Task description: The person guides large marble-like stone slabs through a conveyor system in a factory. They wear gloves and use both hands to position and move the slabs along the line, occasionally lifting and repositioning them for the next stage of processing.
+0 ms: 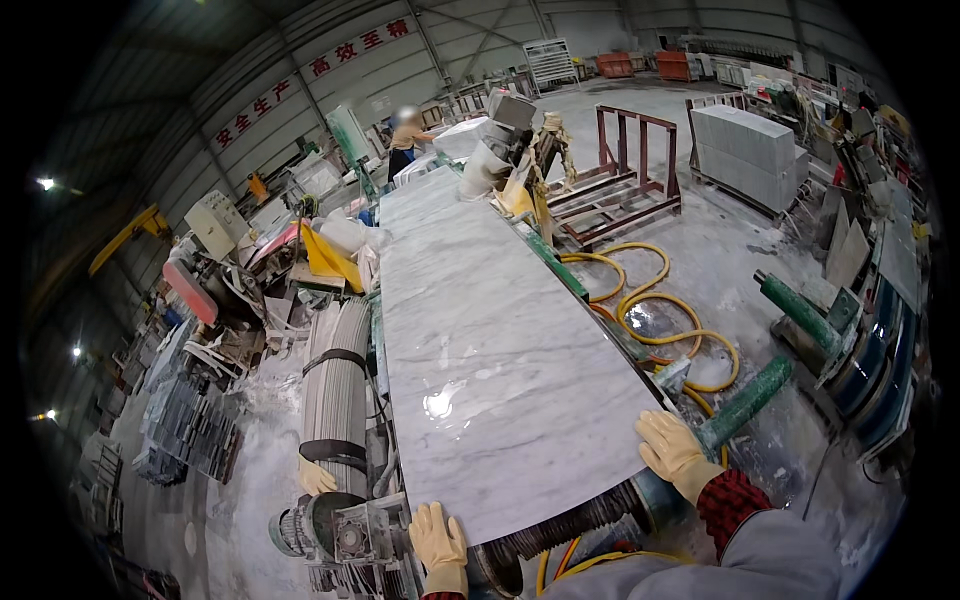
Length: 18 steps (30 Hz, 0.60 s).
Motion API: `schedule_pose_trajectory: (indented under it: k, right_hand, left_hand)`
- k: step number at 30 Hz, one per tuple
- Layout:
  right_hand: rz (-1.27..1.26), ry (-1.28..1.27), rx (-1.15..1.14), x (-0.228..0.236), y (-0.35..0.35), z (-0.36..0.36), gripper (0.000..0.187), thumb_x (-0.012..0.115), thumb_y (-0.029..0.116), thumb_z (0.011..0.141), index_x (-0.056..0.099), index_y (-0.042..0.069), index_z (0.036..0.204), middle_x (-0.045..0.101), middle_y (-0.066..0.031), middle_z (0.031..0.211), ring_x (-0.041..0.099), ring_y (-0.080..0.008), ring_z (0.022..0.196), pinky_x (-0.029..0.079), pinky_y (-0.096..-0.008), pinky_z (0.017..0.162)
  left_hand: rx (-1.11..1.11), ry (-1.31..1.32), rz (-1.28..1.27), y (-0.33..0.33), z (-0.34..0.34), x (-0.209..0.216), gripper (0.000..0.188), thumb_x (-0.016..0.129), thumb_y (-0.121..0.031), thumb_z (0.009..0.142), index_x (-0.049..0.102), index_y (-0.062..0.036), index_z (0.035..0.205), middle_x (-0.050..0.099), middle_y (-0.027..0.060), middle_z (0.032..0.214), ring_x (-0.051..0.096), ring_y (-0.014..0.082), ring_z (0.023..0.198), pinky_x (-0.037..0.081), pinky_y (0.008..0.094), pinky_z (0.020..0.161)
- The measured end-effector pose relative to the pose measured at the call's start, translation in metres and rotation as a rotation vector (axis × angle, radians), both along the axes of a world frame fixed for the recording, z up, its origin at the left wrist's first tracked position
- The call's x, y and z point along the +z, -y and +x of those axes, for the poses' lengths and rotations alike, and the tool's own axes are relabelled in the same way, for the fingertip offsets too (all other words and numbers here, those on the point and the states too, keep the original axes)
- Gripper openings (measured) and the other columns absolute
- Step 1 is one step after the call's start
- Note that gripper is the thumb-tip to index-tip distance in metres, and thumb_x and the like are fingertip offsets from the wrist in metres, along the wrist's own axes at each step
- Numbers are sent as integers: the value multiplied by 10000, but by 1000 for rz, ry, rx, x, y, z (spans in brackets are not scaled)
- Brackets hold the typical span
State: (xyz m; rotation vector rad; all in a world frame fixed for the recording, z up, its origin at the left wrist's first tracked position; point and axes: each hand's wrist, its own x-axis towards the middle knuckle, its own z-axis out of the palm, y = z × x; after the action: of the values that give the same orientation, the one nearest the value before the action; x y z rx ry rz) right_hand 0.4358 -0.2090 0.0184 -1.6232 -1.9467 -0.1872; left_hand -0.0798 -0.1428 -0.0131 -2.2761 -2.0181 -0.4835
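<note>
A long, wet white marble slab [500,340] with grey veins lies on a roller-fed machine bed and stretches away from me. At its near left corner my left hand [438,550], in a cream rubber glove, rests against the edge with its fingers stretched forward. My right hand [678,456], gloved the same way, is closed over the near right corner. Below the slab's near edge runs a dark ribbed roller [570,525]. Another cream glove [317,478] shows beside the motor [295,530] on the left; whether it is worn cannot be made out.
A strapped bellows-like cover [335,385] runs along the left. Yellow hose [690,345] coils on the right floor near green rollers [745,400]. Beyond are a rust-brown rack [640,165], stacked stone blocks [745,155] and a person [405,140] at the far end.
</note>
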Motion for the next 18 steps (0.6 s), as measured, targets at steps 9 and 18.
schedule_pose_trajectory:
  k: [9, 18]
  right_hand:
    - [-186, 42, 28, 0, -10, 5, 601, 666, 375, 1010, 590, 17, 1487, 563, -252, 1568, 495, -441, 1471, 354, -527, 1269]
    - [-200, -2, 14, 10, -69, 0, 582, 699, 386, 989, 601, 62, 1463, 565, -219, 1569, 488, -410, 1475, 335, -508, 1280]
  left_hand:
    - [37, -120, -132, -22, -4, -3, 641, 539, -457, 1069, 471, -120, 1610, 429, 244, 1679, 373, 455, 1556, 300, 617, 1247]
    - [141, -112, -202, -34, 15, 15, 629, 550, -444, 1077, 453, -170, 1635, 395, 207, 1717, 348, 443, 1587, 328, 608, 1249]
